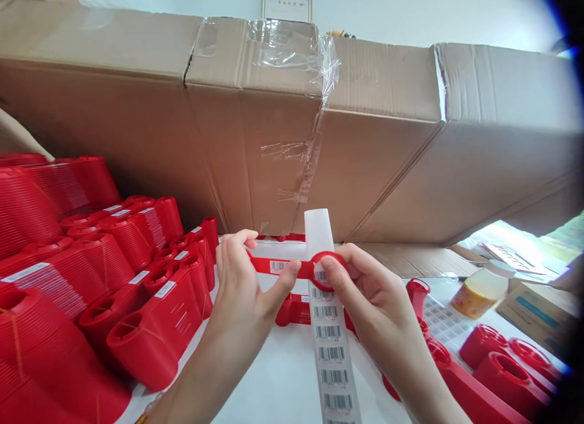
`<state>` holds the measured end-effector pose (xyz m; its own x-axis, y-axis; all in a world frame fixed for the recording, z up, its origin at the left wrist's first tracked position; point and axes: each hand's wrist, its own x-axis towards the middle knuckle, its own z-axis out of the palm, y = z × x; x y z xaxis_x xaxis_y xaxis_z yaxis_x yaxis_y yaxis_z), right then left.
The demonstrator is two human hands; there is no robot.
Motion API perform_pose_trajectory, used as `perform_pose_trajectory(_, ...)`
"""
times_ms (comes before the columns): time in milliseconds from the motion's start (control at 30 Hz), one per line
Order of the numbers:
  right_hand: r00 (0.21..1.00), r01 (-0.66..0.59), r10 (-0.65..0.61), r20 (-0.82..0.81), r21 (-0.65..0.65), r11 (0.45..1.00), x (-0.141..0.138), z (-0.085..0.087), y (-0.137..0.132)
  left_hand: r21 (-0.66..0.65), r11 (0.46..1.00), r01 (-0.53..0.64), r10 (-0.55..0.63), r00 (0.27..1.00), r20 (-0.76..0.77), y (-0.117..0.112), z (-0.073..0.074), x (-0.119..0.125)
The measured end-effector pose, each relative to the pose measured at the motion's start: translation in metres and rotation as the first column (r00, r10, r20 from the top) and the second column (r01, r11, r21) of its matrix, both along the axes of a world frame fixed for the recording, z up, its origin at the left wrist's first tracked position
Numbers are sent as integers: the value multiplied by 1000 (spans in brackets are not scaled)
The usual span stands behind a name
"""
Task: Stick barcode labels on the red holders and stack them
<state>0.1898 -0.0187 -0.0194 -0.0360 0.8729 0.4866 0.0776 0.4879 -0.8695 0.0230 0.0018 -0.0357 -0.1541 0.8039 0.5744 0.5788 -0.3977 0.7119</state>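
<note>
My right hand (374,296) pinches the right ring of a flat red plastic strip with ring-shaped ends (260,264), its thumb on the ring. My left hand (244,284) is closed around the other end, which its fingers partly hide. The left thumb lies by a white barcode label (278,267) on the red strip. A long band of barcode stickers (331,354) runs from the lower edge up behind the right ring; its top part (318,226) is bare white backing. Behind the hands lies another labelled red piece (298,312).
Bundled stacks of labelled red pieces (155,345) fill the left side. More red pieces (506,372) stand at the right, near a sticker sheet (440,320), a jar with yellowish contents (481,290) and a small box (538,314). A tall cardboard wall (274,150) closes off the back.
</note>
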Motion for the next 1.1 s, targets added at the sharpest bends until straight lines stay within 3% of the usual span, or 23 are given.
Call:
perform_pose_trajectory(100, 1000, 8, -8, 4, -21, 1000, 3, 2, -1, -34, 998, 59, -58, 998, 16, 0, 1, -2)
perform_pose_trajectory(233, 1000, -11, 8, -19, -158, 987, 12, 8, 0, -59, 995, 76, -76, 997, 4, -3, 3, -3)
perform_pose_trajectory(333, 999, -33, 34, 0, -195, 980, 18, 11, 3, 29, 996, 79, -72, 978, -194, -7, 5, -3)
perform_pose_trajectory(400, 998, -41, 49, 36, -200, 979, 21, 13, 6, 110, 987, 116, -68, 926, -372, -9, 5, -2)
perform_pose_trajectory(500, 998, -6, 19, 61, -206, 979, 26, 13, 12, 90, 968, 232, -156, 849, -504, -8, 1, 0)
perform_pose_trajectory(600, 994, 32, -9, 109, -209, 977, 31, 10, 20, -8, 949, 316, -277, 822, -498, -1, -4, 3)
perform_pose_trajectory(800, 931, -156, 225, 287, -244, 957, 49, 7, 33, -187, 924, 333, -379, 864, -332, 11, -6, 4)
perform_pose_trajectory(867, 920, -49, 132, 368, -226, 973, 62, 8, 34, -202, 932, 301, -357, 863, -359, 18, -9, 5)
perform_pose_trajectory(933, 866, 182, -79, 493, -164, 970, 82, 11, 33, -240, 926, 290, -367, 840, -400, 29, -16, 8)
perform_pose_trajectory(1000, 754, 394, -274, 597, -77, 916, 106, 14, 30, -309, 897, 315, -429, 790, -439, 43, -26, 14)
perform_pose_trajectory(1100, 671, 505, -393, 629, 1, 863, 139, 20, 22, -436, 830, 348, -542, 688, -483, 65, -41, 28)
